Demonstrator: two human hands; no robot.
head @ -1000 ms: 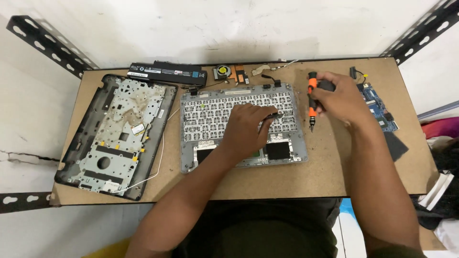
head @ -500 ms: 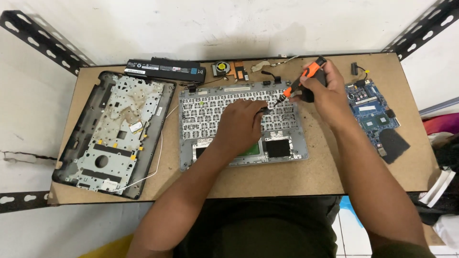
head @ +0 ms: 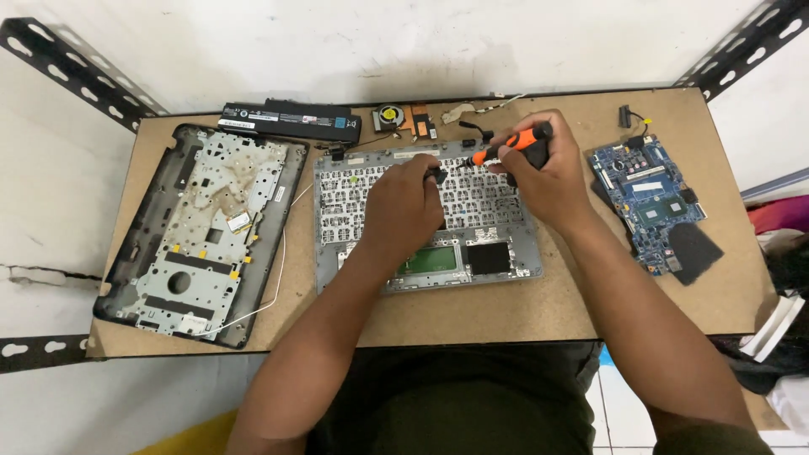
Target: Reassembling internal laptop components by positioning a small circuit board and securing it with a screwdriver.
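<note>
Orange screwdriver (head: 508, 145) clamped in the right hand (head: 543, 181), tip angled down onto a grey keyboard frame (head: 421, 215) where the left hand (head: 404, 206) presses, fingers curled on a small black part.

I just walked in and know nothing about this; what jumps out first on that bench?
Two hands meet over a grey laptop keyboard shell lying underside up in the middle of the table: the right hand grips an orange screwdriver pointed toward the left hand, which rests on the shell. To the left lies an open laptop base, and a blue circuit board sits at the right.
</note>
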